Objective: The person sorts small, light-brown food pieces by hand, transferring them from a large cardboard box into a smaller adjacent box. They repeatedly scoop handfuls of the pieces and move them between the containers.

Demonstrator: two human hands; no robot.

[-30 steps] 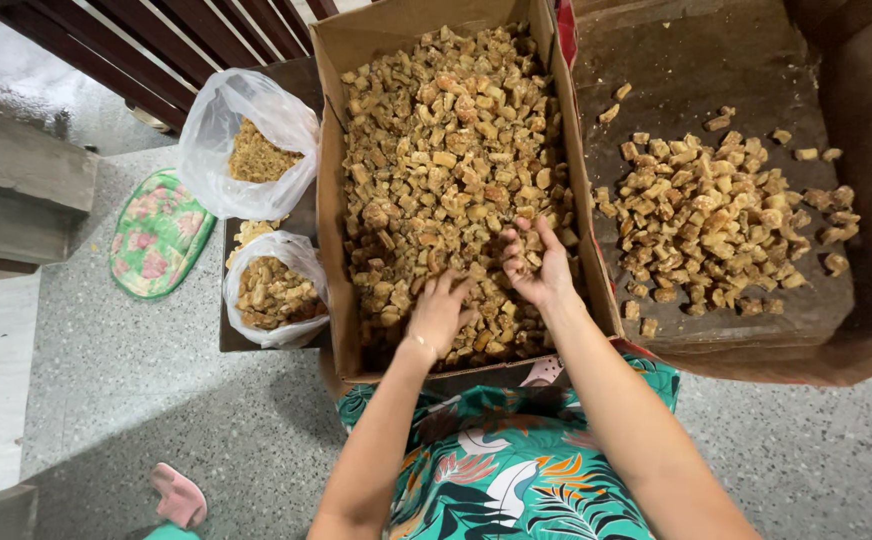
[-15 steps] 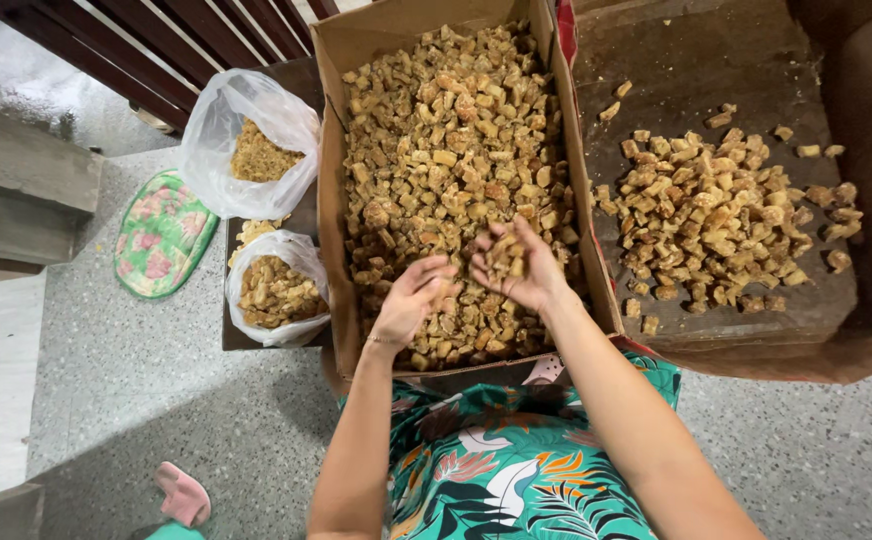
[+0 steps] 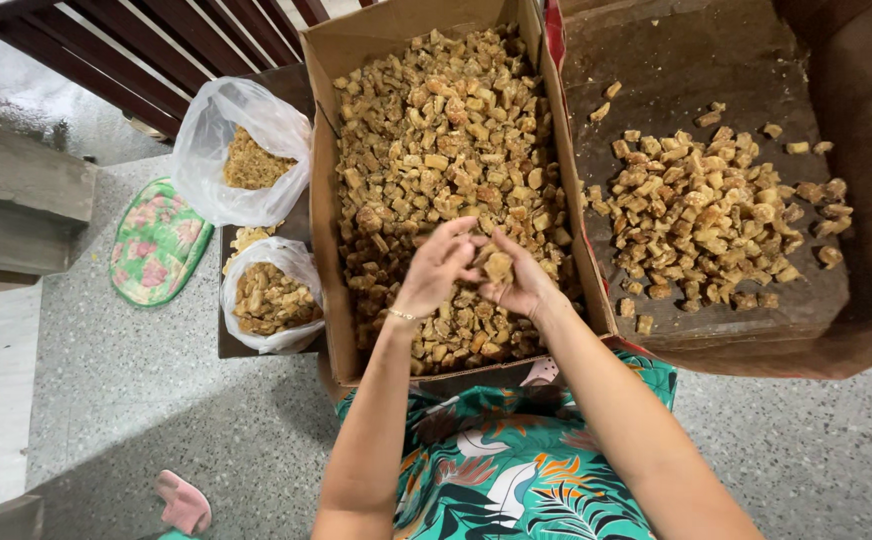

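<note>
Speckled grey floor (image 3: 116,380) lying under everything; tall cardboard box (image 3: 324,200) sitting full of brown chunks (image 3: 436,130); left hand (image 3: 438,268) and right hand (image 3: 516,285) meeting above its near end, fingers (image 3: 456,240) curling partly closed and pinching one brown chunk (image 3: 499,266) between both hands; wider cardboard box (image 3: 856,180) on the right holding a loose heap of chunks (image 3: 716,220); two clear plastic bags (image 3: 246,150) of similar pieces sitting left; floral cushion (image 3: 156,240) and pink slipper (image 3: 184,502) lying on the floor.
</note>
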